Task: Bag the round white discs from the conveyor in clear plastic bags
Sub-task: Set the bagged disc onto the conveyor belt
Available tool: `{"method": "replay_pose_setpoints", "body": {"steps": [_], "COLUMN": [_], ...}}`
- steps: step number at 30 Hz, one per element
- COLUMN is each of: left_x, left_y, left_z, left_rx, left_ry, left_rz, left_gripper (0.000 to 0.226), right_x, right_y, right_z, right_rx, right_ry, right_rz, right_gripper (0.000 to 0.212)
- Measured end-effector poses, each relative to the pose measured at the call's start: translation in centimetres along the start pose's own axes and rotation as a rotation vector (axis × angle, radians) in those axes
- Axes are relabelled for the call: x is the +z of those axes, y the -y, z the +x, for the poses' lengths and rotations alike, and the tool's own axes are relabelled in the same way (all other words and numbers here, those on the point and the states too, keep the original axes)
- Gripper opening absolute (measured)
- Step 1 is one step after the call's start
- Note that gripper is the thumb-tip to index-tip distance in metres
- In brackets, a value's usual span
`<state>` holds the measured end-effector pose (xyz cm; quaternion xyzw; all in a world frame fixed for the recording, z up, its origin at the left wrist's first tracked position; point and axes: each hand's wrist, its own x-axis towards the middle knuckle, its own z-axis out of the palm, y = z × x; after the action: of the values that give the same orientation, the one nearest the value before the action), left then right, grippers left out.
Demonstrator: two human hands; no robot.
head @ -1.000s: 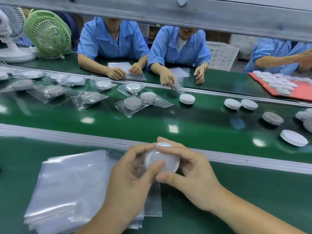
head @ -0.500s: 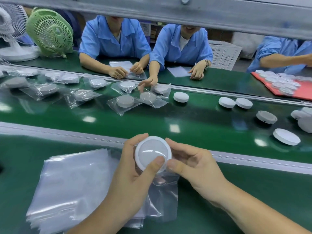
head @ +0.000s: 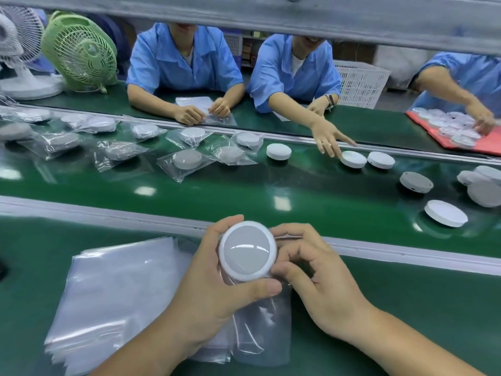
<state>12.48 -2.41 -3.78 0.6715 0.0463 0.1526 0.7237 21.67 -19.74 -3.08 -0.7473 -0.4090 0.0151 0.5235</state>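
Observation:
My left hand [head: 206, 283] and my right hand [head: 314, 272] both grip one round white disc [head: 247, 251] with a glossy grey face, tilted towards me above the near green bench. A clear plastic bag [head: 260, 327] hangs crumpled under the disc, caught in my left hand. A stack of flat clear bags [head: 113, 289] lies on the bench to the left. Loose white discs [head: 444, 217] sit on the green conveyor [head: 244, 191] to the right. Several bagged discs [head: 187, 160] lie on the belt to the left.
Three people in blue coats sit across the belt; one reaches a hand [head: 329, 138] to a disc [head: 352, 158]. A green fan [head: 81, 52] and a white fan [head: 19, 50] stand far left. A red tray [head: 488, 146] and a white basket [head: 357, 82] are far right.
The disc now faces me more fully and sits a little lower between my hands. My right fingers curled onto its rim. The belt carried items left; the person opposite reached out for a disc.

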Motion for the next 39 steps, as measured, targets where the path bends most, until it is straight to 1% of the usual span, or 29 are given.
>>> {"method": "replay_pose_setpoints", "body": {"steps": [3, 4, 6, 8, 9, 11, 12, 14, 15, 16, 18, 20, 21, 22, 23, 24, 25, 26, 27, 28, 29, 30, 31, 32, 33, 34, 36, 37, 39], "left_x": [-0.1, -0.2, 0.0, 0.5, 0.7, 1.0, 1.1, 0.7, 0.2, -0.4, -1.2, -1.3, -1.2, -1.0, -0.8, -0.7, -0.9, -1.1, -1.3, -1.4, -1.5, -1.4, -1.2, -1.1, -1.0, -0.8, -0.8, -0.8, -1.0], "left_y": [0.3, 0.4, 0.5, 0.5, 0.5, 0.5, 0.6, 0.5, 0.5, 0.5, 0.5, 0.5, 0.4, 0.4, 0.4, 0.3, 0.4, 0.4, 0.4, 0.3, 0.4, 0.3, 0.5, 0.5, 0.7, 0.7, 0.9, 1.1, 1.0], "left_z": [0.0, 0.1, 0.1, 0.0, -0.1, -0.1, -0.2, -0.4, -0.3, -0.2, -0.1, 0.0, -0.1, -0.1, 0.0, 0.1, 0.3, 0.5, 0.6, 0.8, 0.8, 0.9, 0.9, 0.9, 0.9, 0.7, 0.5, 0.4, 0.2], "left_rx": [-0.007, -0.017, -0.019, 0.036, 0.068, 0.083, 0.081, 0.130, 0.188, 0.263, 0.353, 0.374, 0.394, 0.405, 0.425, 0.450, 0.489, 0.514, 0.527, 0.523, 0.531, 0.538, 0.552, 0.552, 0.545, 0.528, 0.523, 0.517, 0.441], "left_ry": [0.028, 0.039, 0.087, 0.101, 0.068, -0.025, -0.075, -0.186, -0.226, -0.218, -0.056, 0.114, 0.165, 0.219, 0.265, 0.298, 0.317, 0.328, 0.335, 0.340, 0.343, 0.349, 0.356, 0.359, 0.360, 0.361, 0.328, 0.311, 0.263], "left_rz": [0.049, 0.079, 0.120, 0.106, 0.095, 0.062, 0.066, 0.226, 0.387, 0.588, 0.972, 1.176, 1.238, 1.270, 1.275, 1.273, 1.266, 1.253, 1.232, 1.216, 1.218, 1.244, 1.266, 1.283, 1.284, 1.282, 1.263, 1.241, 1.158], "left_gripper": [0.086, 0.079, 0.053, 0.029, 0.024, 0.024, 0.026, 0.034, 0.033, 0.028, 0.014, 0.011, 0.013, 0.013, 0.015, 0.016, 0.018, 0.020, 0.023, 0.025, 0.026, 0.026, 0.027, 0.027, 0.028, 0.027, 0.021, 0.016, 0.003], "right_x": [0.2, 0.3, 0.5, 0.5, 0.4, 0.6, 0.7, 0.4, -0.1, -0.8, -2.8, -5.2, -6.2, -7.0, -7.5, -7.7, -7.8, -8.0, -8.3, -9.0, -10.1, -11.7, -13.5, -15.4, -17.3, -19.0, -20.9, -21.1, -19.6], "right_y": [0.4, 0.5, 0.6, 0.8, 0.9, 1.0, 0.8, 0.1, -0.4, -1.1, -3.2, -5.8, -7.3, -8.7, -9.9, -10.8, -11.3, -11.7, -12.1, -12.8, -13.5, -14.2, -14.8, -15.6, -16.6, -17.5, -17.6, -17.1, -14.7], "right_z": [0.0, 0.0, 0.0, -0.1, -0.2, -0.2, 0.2, 1.7, 3.0, 4.5, 7.9, 11.7, 13.5, 15.0, 16.2, 16.9, 17.3, 17.4, 17.0, 16.5, 15.8, 14.6, 12.9, 10.9, 9.0, 7.4, 5.3, 4.9, 4.6], "right_rx": [-0.054, -0.040, 0.050, 0.209, 0.289, 0.371, 0.350, 0.272, 0.245, 0.227, 0.227, 0.281, 0.342, 0.426, 0.511, 0.558, 0.565, 0.522, 0.485, 0.469, 0.513, 0.621, 0.778, 0.899, 0.970, 0.965, 0.844, 0.796, 0.637], "right_ry": [-0.044, -0.068, -0.084, -0.005, 0.084, 0.267, 0.285, 0.165, 0.085, -0.002, -0.179, -0.316, -0.323, -0.251, -0.121, 0.023, 0.132, 0.179, 0.151, 0.077, -0.013, -0.076, -0.083, -0.092, -0.103, -0.159, -0.248, -0.295, -0.323], "right_rz": [-0.043, -0.033, 0.041, 0.223, 0.326, 0.388, 0.366, 0.288, 0.247, 0.179, -0.045, -0.317, -0.473, -0.645, -0.788, -0.856, -0.854, -0.816, -0.778, -0.838, -0.969, -1.153, -1.280, -1.307, -1.269, -1.177, -1.019, -0.948, -0.836], "right_gripper": [0.015, 0.017, 0.023, 0.025, 0.028, 0.040, 0.043, 0.036, 0.031, 0.030, 0.030, 0.029, 0.032, 0.038, 0.042, 0.043, 0.042, 0.040, 0.038, 0.037, 0.041, 0.048, 0.056, 0.066, 0.069, 0.064, 0.051, 0.050, 0.050]}}
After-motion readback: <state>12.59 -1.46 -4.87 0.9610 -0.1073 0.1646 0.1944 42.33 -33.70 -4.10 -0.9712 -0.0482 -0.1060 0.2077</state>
